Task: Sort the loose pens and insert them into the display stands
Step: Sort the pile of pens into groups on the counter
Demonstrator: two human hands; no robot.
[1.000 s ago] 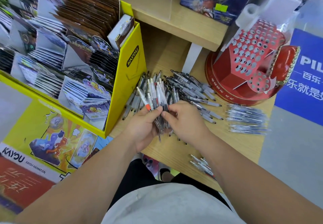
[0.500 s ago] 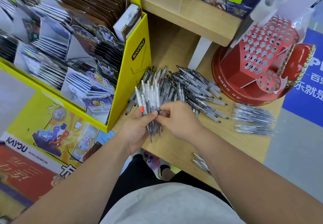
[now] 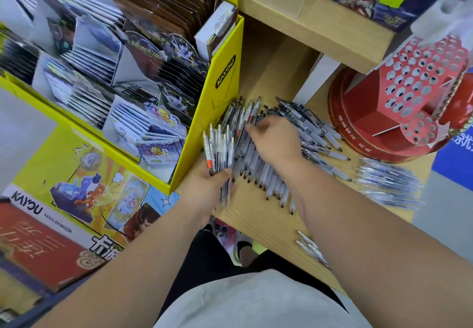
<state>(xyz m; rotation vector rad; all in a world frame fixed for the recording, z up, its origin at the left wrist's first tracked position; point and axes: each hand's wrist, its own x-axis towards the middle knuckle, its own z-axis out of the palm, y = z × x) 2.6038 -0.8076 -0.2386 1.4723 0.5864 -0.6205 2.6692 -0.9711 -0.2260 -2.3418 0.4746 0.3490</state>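
A heap of loose clear pens (image 3: pixel 304 133) lies on the wooden counter (image 3: pixel 258 215). My left hand (image 3: pixel 204 187) grips a bundle of pens (image 3: pixel 218 152), tips down, beside the yellow box. My right hand (image 3: pixel 273 143) reaches over the heap with its fingertips down among the pens at the heap's left; whether it holds one is hidden. The red display stand (image 3: pixel 409 102), full of empty round holes, stands at the right of the counter.
A yellow card display box (image 3: pixel 225 76) borders the counter on the left. A row of wrapped pens (image 3: pixel 386 181) lies at the right edge, and a few more pens (image 3: pixel 309 248) near the front edge. A wooden shelf (image 3: pixel 320 25) overhangs the back.
My right hand has left the bundle and moved up onto the loose heap. My left hand keeps the bundle and has shifted slightly left, towards the yellow box.
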